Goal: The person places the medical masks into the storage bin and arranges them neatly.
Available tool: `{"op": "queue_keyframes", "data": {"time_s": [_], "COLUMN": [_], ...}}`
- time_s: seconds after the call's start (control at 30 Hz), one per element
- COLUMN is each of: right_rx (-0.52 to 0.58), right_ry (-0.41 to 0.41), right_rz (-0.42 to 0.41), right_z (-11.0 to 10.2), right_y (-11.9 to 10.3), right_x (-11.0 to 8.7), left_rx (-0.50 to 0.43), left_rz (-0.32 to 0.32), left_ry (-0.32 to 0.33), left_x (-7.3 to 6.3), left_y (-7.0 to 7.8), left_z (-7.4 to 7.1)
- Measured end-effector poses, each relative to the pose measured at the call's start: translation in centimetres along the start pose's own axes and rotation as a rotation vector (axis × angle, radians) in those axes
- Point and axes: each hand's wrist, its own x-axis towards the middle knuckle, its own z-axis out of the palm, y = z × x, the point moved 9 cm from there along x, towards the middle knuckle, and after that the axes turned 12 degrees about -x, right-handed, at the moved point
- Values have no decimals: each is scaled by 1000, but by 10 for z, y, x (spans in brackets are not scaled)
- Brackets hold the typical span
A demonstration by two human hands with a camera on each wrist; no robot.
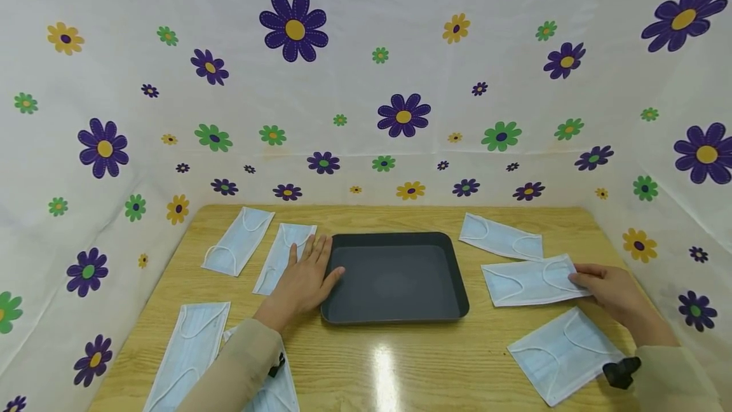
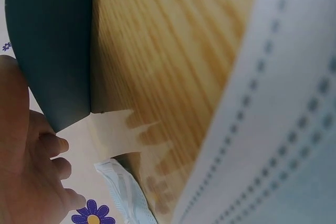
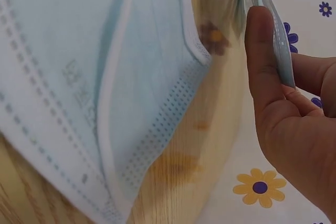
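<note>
At the right, my right hand (image 1: pixel 609 288) pinches the right end of a light blue face mask (image 1: pixel 528 281) between thumb and fingers. The right wrist view shows the thumb (image 3: pixel 261 51) on one side of that mask's edge and fingers on the other. My left hand (image 1: pixel 305 275) lies with fingers extended at the left side of a dark grey rectangular tray (image 1: pixel 394 285), thumb over its rim. Part of a second mask (image 1: pixel 291 237) shows just beyond the left fingers. The tray has nothing in it.
Another mask (image 1: pixel 503 237) lies behind the pinched one, and one (image 1: pixel 566 355) lies in front of it. On the left are masks at the back (image 1: pixel 240 243) and front (image 1: pixel 189 348), plus one partly under the left sleeve (image 1: pixel 237 367). A flowered cloth (image 1: pixel 354 81) surrounds the wooden table.
</note>
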Motion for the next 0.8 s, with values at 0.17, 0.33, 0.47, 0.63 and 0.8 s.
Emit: {"op": "queue_keyframes", "data": {"time_s": [0.17,0.33,0.47,0.63,0.8], "right_rx": [37,82,92,47,60], "right_ry": [13,19,23,34,37], "right_rz": [-10,-41,-41,-52,-89], "right_z": [-4,-8,-9,-8,-10], "right_y": [-4,-11,-16,-27,-42], "right_x": [-4,-10,-13,-16,-17], "left_rx": [-1,0,-1,-3,-9], "left_rz": [2,-3,-3,-4,-3], "left_ry": [6,-5,-7,-6,-4], "left_x": [0,0,0,0,-1], "left_y": [0,1,0,0,1], "left_z": [-2,-3,-2,-1,-2]}}
